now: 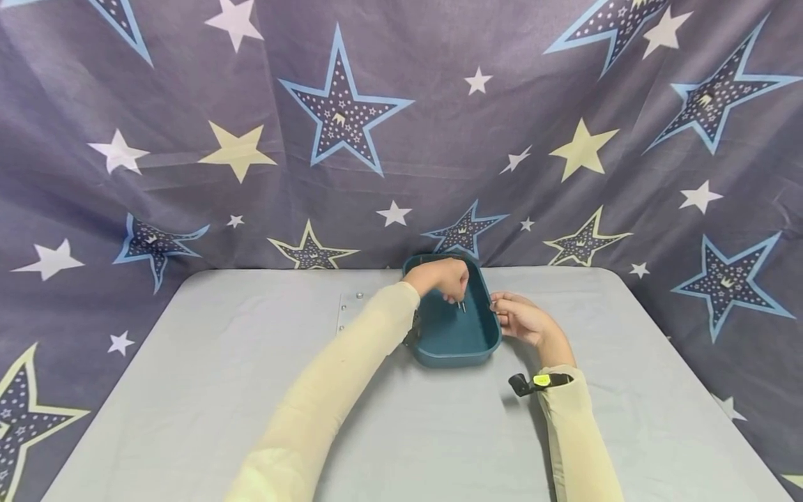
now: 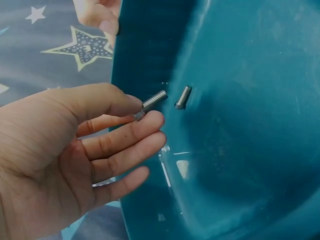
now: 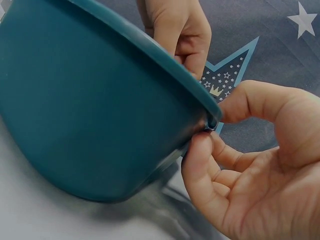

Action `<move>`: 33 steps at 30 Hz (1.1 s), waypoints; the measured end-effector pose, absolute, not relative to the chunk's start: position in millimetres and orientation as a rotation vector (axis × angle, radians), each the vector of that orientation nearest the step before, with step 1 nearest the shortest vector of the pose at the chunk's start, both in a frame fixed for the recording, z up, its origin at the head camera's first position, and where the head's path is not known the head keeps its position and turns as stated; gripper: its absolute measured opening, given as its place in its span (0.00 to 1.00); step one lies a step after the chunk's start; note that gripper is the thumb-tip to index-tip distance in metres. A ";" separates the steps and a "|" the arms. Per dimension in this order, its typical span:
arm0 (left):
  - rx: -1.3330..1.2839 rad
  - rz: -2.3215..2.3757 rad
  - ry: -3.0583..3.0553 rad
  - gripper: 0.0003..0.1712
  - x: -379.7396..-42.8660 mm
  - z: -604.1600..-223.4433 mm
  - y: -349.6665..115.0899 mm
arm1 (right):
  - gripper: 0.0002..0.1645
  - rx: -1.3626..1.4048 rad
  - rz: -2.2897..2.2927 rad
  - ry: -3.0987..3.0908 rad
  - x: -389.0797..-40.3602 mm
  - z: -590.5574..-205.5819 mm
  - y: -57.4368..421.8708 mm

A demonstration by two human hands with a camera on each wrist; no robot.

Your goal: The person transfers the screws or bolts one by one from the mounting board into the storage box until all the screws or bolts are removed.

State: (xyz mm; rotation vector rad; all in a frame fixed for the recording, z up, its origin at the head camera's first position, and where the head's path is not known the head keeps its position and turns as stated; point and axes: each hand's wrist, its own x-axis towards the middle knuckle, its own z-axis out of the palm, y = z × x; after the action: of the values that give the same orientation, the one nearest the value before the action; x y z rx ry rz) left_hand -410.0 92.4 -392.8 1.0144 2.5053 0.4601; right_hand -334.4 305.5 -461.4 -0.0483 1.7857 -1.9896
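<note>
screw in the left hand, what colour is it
Silvery metal; the screw shows best in the left wrist view.

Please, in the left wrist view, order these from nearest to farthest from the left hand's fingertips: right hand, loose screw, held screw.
1. Held screw: pinched in the left hand itself.
2. Loose screw: inside the teal tray, just right of the held one.
3. Right hand: at the tray's edge, in the picture's upper left.
</note>
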 end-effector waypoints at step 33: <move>0.877 0.432 2.490 0.15 -415.0 -412.1 104.7 | 0.10 -0.032 -2.010 1.766 -336.4 -464.1 307.3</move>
State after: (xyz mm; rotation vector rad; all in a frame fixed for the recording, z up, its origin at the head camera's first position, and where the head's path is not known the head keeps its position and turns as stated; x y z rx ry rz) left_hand -415.0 104.7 -412.1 0.8775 2.4895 0.4315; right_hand -336.4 307.3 -464.1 -0.0320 1.7658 -2.0097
